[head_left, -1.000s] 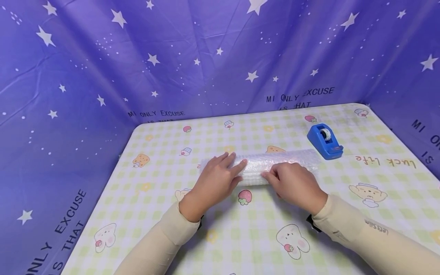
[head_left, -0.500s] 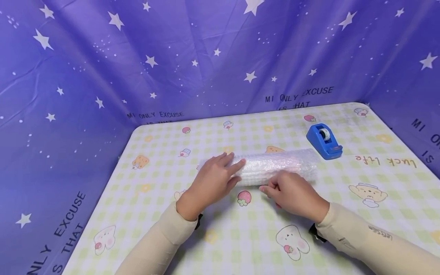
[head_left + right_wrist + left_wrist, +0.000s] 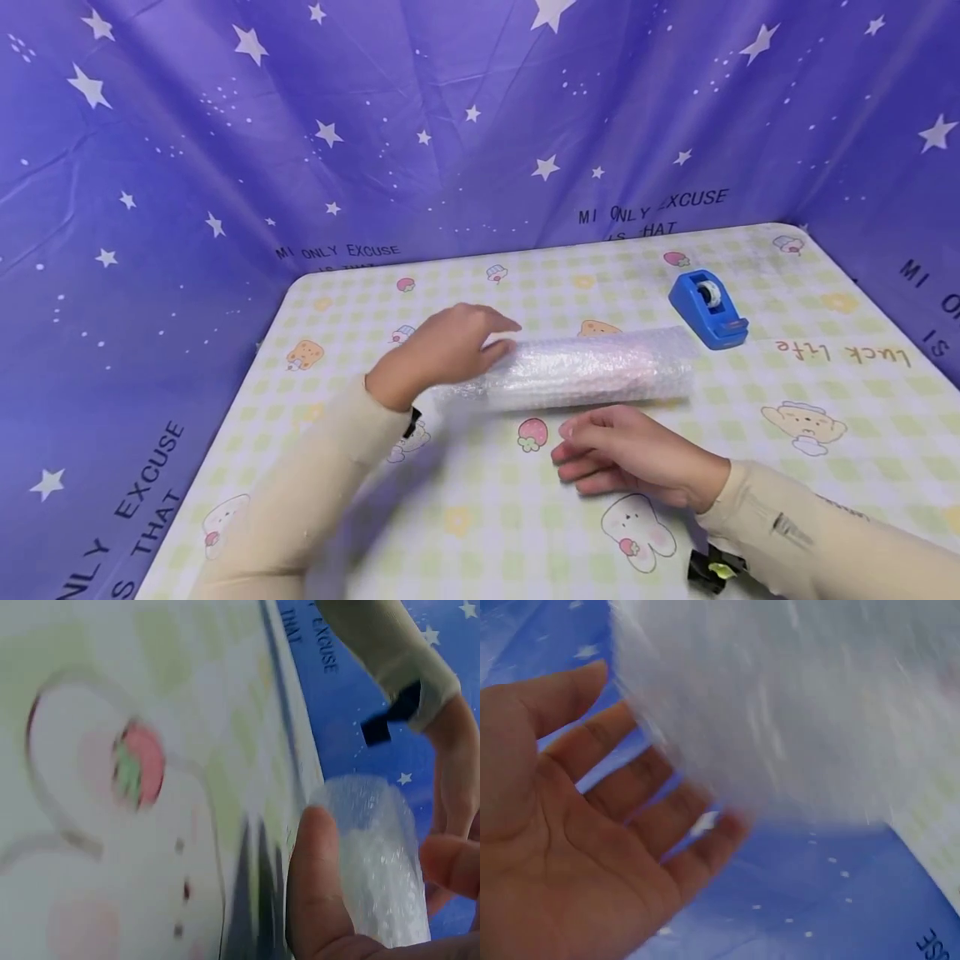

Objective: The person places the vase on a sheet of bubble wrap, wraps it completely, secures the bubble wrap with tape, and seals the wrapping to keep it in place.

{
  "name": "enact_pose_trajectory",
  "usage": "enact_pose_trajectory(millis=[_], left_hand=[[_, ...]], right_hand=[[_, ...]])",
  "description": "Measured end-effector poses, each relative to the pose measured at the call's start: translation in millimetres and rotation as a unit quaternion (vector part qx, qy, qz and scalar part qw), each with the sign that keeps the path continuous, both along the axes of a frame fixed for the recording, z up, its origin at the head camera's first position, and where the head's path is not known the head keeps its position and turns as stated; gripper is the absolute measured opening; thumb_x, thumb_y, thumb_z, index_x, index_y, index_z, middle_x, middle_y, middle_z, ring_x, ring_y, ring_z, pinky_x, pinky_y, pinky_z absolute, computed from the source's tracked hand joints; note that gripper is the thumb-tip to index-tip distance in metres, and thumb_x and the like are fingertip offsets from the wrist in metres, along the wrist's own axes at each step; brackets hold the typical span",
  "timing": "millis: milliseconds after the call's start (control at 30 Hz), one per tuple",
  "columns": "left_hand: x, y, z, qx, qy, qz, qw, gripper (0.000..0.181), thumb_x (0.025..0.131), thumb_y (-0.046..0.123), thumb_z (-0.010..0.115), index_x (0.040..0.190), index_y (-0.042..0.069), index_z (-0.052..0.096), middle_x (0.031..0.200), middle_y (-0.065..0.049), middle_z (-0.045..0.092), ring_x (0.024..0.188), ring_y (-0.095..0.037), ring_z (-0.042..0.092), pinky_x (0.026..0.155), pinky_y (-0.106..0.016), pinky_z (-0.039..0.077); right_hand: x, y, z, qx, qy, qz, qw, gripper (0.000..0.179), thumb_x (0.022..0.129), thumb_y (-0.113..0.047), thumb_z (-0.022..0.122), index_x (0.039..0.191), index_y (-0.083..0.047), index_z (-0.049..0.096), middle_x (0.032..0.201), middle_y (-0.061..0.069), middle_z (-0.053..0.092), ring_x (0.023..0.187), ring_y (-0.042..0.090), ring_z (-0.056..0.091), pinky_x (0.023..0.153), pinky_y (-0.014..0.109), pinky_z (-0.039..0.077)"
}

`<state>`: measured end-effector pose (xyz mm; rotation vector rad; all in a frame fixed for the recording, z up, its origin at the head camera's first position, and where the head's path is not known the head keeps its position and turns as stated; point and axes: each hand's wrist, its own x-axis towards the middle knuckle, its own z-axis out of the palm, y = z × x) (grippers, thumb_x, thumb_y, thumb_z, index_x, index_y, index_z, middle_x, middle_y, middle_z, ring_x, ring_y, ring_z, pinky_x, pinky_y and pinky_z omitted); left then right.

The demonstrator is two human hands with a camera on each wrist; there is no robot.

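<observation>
A roll of clear bubble wrap (image 3: 592,371) lies crosswise on the table, something pinkish showing faintly through its right part. Over its left end my left hand (image 3: 442,346) is raised, thumb and fingers apart. In the left wrist view the palm of that hand (image 3: 577,847) faces the camera, its loosely spread fingertips at the edge of the blurred bubble wrap (image 3: 765,712). My right hand (image 3: 630,454) is on the near side of the roll, fingers relaxed and holding nothing. The right wrist view looks along the bubble wrap (image 3: 382,877) past the thumb (image 3: 315,877).
Behind the roll's right end stands a blue tape dispenser (image 3: 708,308) with a tape reel in it. A checked cloth with cartoon prints covers the table (image 3: 457,467). Purple star-printed curtains (image 3: 420,108) hang around the back and sides.
My left hand has lifted off the roll's left end, where it was pressing. The right hand has drawn back from the roll toward me and its fingers have loosened. The roll has barely moved.
</observation>
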<state>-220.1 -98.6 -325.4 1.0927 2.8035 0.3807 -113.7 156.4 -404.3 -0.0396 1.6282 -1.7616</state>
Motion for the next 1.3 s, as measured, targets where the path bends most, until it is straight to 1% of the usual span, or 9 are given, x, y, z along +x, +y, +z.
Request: enact_pose_trajectory(millis=[133, 233, 367, 567, 767, 867, 1033, 1133, 1300], left_hand=[[-28.3, 2.7, 3.1, -0.040, -0.105, -0.016, 0.9936, 0.039, 0.108, 0.027, 0.050, 0.143, 0.013, 0.063, 0.143, -0.002, 0.065, 0.137, -0.020, 0.058, 0.117, -0.037, 0.041], [-43.4, 5.7, 0.1, -0.066, -0.149, -0.031, 0.9861, 0.043, 0.110, 0.032, 0.044, 0.146, 0.015, 0.061, 0.148, -0.002, 0.061, 0.142, -0.020, 0.053, 0.120, -0.036, 0.037], [-51.7, 11.7, -1.6, -0.078, -0.181, -0.046, 0.9793, 0.044, 0.109, 0.037, 0.044, 0.144, 0.017, 0.062, 0.148, 0.000, 0.061, 0.143, -0.018, 0.051, 0.120, -0.034, 0.036], [-53.3, 13.7, -2.5, -0.072, -0.204, -0.059, 0.9746, 0.041, 0.106, 0.036, 0.051, 0.137, 0.018, 0.068, 0.140, 0.002, 0.066, 0.132, -0.014, 0.059, 0.114, -0.033, 0.043], [-47.9, 9.3, -7.4, -0.050, -0.249, -0.042, 0.9662, 0.037, 0.104, 0.037, 0.056, 0.129, 0.016, 0.072, 0.114, 0.000, 0.073, 0.101, -0.015, 0.067, 0.093, -0.033, 0.053], [-40.5, 8.0, -13.7, -0.020, -0.317, -0.017, 0.9482, 0.038, 0.104, 0.036, 0.055, 0.128, 0.009, 0.069, 0.105, -0.006, 0.070, 0.088, -0.020, 0.068, 0.084, -0.036, 0.057], [-21.2, 10.8, -24.9, 0.037, -0.412, 0.042, 0.9096, 0.056, 0.106, 0.037, 0.053, 0.148, 0.000, 0.049, 0.127, -0.015, 0.068, 0.091, -0.021, 0.075, 0.085, -0.038, 0.061], [-8.2, 15.0, -29.0, 0.073, -0.440, 0.073, 0.8919, 0.052, 0.107, 0.037, 0.051, 0.144, 0.001, 0.050, 0.125, -0.015, 0.069, 0.092, -0.025, 0.076, 0.085, -0.040, 0.061], [7.3, 21.0, -32.8, 0.124, -0.451, 0.123, 0.8752, 0.036, 0.105, 0.037, 0.053, 0.122, 0.006, 0.058, 0.109, -0.010, 0.071, 0.089, -0.027, 0.076, 0.083, -0.042, 0.062]], right_hand=[[2.8, -3, 3.9, -0.025, -0.031, -0.027, 0.9989, 0.062, 0.103, -0.028, 0.059, 0.147, 0.011, 0.037, 0.128, 0.019, 0.067, 0.109, 0.025, 0.073, 0.090, 0.040, 0.060], [3.7, -7, 5.6, -0.038, -0.049, -0.048, 0.9969, 0.068, 0.104, -0.033, 0.059, 0.149, 0.009, 0.033, 0.132, 0.021, 0.065, 0.112, 0.026, 0.072, 0.092, 0.041, 0.059], [2.1, -10, 6.4, -0.047, -0.058, -0.071, 0.9946, 0.067, 0.104, -0.041, 0.059, 0.145, 0.004, 0.032, 0.132, 0.022, 0.064, 0.113, 0.027, 0.072, 0.093, 0.042, 0.059], [-2.6, -8, 7.5, -0.043, -0.053, -0.091, 0.9935, 0.056, 0.107, -0.039, 0.053, 0.139, 0.001, 0.031, 0.136, 0.026, 0.061, 0.114, 0.029, 0.071, 0.093, 0.043, 0.059], [-13.0, 2, 9.0, -0.036, -0.044, -0.090, 0.9944, 0.062, 0.108, -0.041, 0.049, 0.146, 0.003, 0.030, 0.138, 0.025, 0.058, 0.114, 0.029, 0.071, 0.095, 0.046, 0.058], [-21.1, 8, 9.7, -0.031, -0.038, -0.094, 0.9944, 0.063, 0.108, -0.044, 0.048, 0.146, 0.004, 0.032, 0.135, 0.022, 0.059, 0.114, 0.028, 0.071, 0.094, 0.048, 0.058], [-36.8, 14, 11.7, 0.001, -0.020, -0.084, 0.9963, 0.064, 0.107, -0.046, 0.048, 0.145, 0.004, 0.037, 0.130, 0.020, 0.058, 0.110, 0.027, 0.070, 0.094, 0.049, 0.058], [-47.0, 15, 13.3, 0.024, -0.008, -0.073, 0.9970, 0.060, 0.106, -0.044, 0.049, 0.142, 0.002, 0.040, 0.125, 0.018, 0.059, 0.103, 0.025, 0.069, 0.092, 0.046, 0.059], [-60.6, 17, 16.2, 0.046, -0.002, -0.055, 0.9974, 0.053, 0.105, -0.043, 0.050, 0.138, -0.001, 0.044, 0.117, 0.014, 0.063, 0.097, 0.026, 0.068, 0.090, 0.045, 0.060]])
